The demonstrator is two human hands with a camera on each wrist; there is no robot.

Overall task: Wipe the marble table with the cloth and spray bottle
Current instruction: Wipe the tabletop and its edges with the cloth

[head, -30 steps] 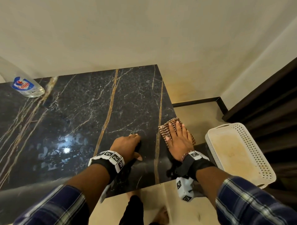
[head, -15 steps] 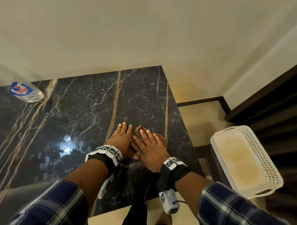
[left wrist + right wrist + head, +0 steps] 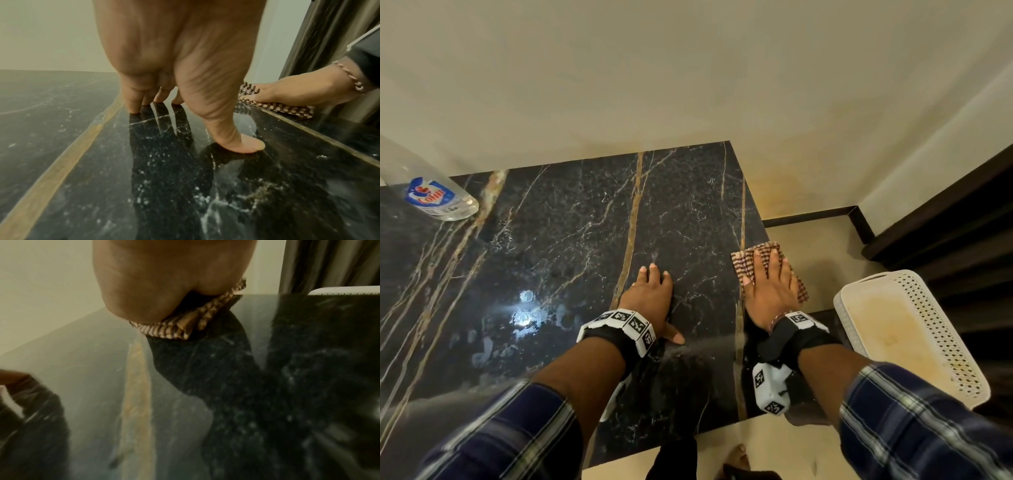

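Note:
The black marble table (image 3: 558, 260) with gold veins fills the left and middle of the head view. A brown checked cloth (image 3: 744, 262) lies at the table's right edge, partly hanging past it. My right hand (image 3: 768, 284) presses flat on the cloth with straight fingers; the cloth (image 3: 185, 326) bunches under the palm in the right wrist view. My left hand (image 3: 652, 294) rests on bare marble to the left, fingertips (image 3: 133, 104) and thumb touching the surface, holding nothing. A clear spray bottle (image 3: 431, 195) with a blue label stands at the far left; its top is cut off.
A white perforated plastic tray (image 3: 907, 329) sits to the right of the table, lower down. A dark wooden frame (image 3: 945, 219) runs along the right. Cream walls stand behind the table. Wet smears glint on the marble (image 3: 527, 318) at the left.
My right hand has slid the cloth from beside the left hand out to the table's right edge. The left hand has stayed on the marble.

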